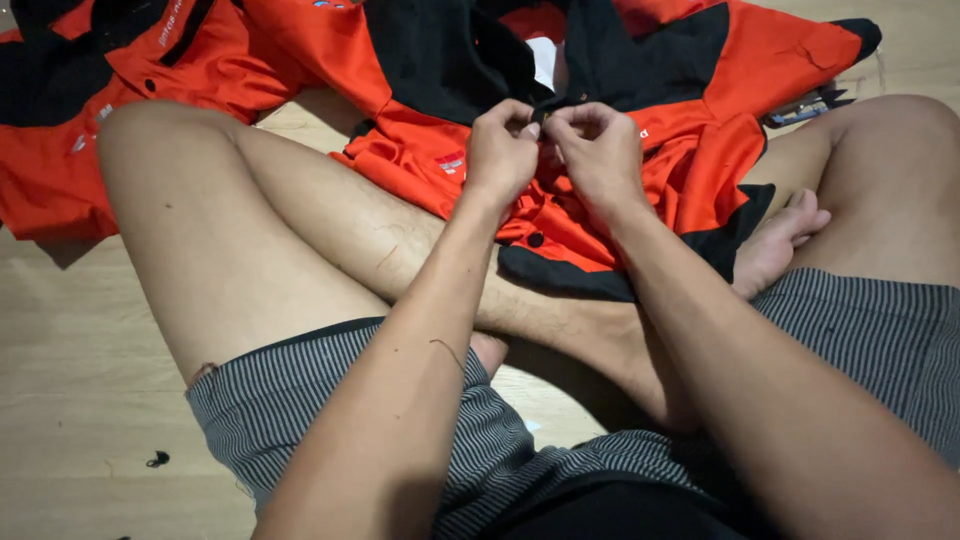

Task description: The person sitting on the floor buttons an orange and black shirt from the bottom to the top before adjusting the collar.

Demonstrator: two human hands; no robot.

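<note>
Left hand and right hand meet fingertip to fingertip, both pinching the front edge of the orange-and-black shirt draped over the crossed shins (button hidden). Best to keep that edge taut and flat.

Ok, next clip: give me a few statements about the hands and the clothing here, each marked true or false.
1. Both hands pinch the same spot on the orange and black shirt. True: the left hand and right hand meet at its black front edge.
2. The person sits at a table. False: they sit cross-legged on a wooden floor.
3. A second orange garment lies at upper left. True.
4. The shorts are plain red. False: they are grey and striped.
5. The left hand rests on a knee. False: it is raised at the shirt.
</note>
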